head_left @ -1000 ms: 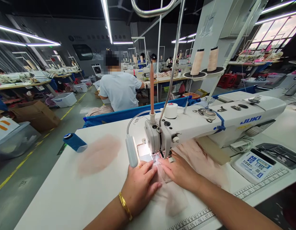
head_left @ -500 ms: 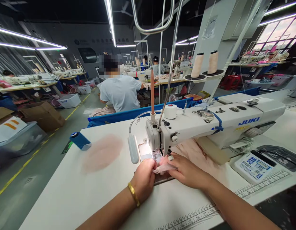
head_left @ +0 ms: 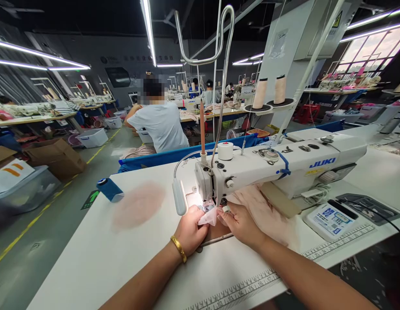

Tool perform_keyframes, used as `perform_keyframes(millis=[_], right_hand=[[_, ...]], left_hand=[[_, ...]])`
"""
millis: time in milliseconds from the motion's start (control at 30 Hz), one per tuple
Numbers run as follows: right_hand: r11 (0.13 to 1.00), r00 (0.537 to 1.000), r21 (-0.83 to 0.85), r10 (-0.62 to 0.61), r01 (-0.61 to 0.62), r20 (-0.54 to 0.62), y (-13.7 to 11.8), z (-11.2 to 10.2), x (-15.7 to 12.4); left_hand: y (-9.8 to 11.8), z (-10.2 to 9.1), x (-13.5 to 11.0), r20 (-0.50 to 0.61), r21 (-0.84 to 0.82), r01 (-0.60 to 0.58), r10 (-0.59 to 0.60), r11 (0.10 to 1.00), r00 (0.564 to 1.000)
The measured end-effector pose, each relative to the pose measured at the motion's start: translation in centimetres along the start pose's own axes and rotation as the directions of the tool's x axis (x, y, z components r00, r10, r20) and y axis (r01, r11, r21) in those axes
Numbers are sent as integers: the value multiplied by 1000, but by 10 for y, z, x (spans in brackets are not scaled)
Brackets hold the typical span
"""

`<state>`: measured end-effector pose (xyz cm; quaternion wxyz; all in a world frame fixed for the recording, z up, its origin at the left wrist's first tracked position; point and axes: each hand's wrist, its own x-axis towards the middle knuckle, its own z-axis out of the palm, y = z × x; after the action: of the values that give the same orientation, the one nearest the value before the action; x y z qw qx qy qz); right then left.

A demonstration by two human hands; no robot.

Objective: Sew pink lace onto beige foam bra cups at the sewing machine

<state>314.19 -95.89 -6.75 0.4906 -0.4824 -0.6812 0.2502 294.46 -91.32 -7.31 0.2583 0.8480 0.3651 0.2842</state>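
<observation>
A white sewing machine (head_left: 251, 168) stands on the white table, its needle area lit by a small lamp (head_left: 179, 197). My left hand (head_left: 189, 230), with a gold bangle at the wrist, pinches a piece of sheer pink fabric (head_left: 209, 216) just in front of the needle. On the other side of that piece, my right hand (head_left: 241, 224) is closed on its edge, fingers close below the machine head. The presser foot is partly hidden by my fingers and the cloth. More pale pink fabric (head_left: 264, 206) lies under the machine arm, right of my right hand.
A blue thread cone (head_left: 109, 189) lies at the table's left edge. Two beige thread cones (head_left: 260, 94) stand on a rack behind the machine. A printed ruler strip (head_left: 248, 292) runs along the front edge. A white box (head_left: 331, 219) sits at right. A co-worker (head_left: 159, 122) sits ahead.
The view has shifted slightly. My right hand has drawn back a little from the needle, and the fabric between my hands is lifted into a small peak. The co-worker's arm is now raised.
</observation>
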Motion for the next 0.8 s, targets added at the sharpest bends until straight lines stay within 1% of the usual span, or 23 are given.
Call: perform_keyframes(millis=[100,233,367,467,500,533,600,633,667,700,800], right_hand=[[1000,1000,-10,-16,16,2,0,-1,0],[999,1000,-33,-3,3,21,2,-4,-1],[1000,999,-13,-6,6,51,4,-5,-2],[997,992,-40,-57,62,111,3,-9,-1],[992,981,-70,-92,105,168,2,-12,0],[982,960,-102,-128,157,250,1,-15,0],[950,882,-156,-178,269,435,-4,-21,0],[934,839,-176,-183,312,513,-7,-23,-1],[921,806,-195,-174,336,566,-10,-26,-1],[913,790,-217,-156,344,593,-13,-28,-2],[902,785,-273,-107,335,610,-18,-31,-3]], left_hand=[[0,-1,-1,1,-30,-17,17,999,1000],[-1,-2,-2,3,-61,-32,32,998,999],[-1,-2,-4,12,-83,-45,46,996,999],[-3,-1,-8,-13,-85,-119,118,989,993],[-3,-1,-10,-24,-67,-163,162,984,987],[-4,-1,-13,-28,-42,-214,213,976,977],[-3,-1,-20,-21,26,-313,314,949,949],[-2,-1,-24,-14,62,-354,356,933,934],[-1,-2,-27,-5,95,-386,389,917,921],[1,-2,-30,3,125,-410,412,904,911],[5,-4,-35,38,190,-436,437,880,899]])
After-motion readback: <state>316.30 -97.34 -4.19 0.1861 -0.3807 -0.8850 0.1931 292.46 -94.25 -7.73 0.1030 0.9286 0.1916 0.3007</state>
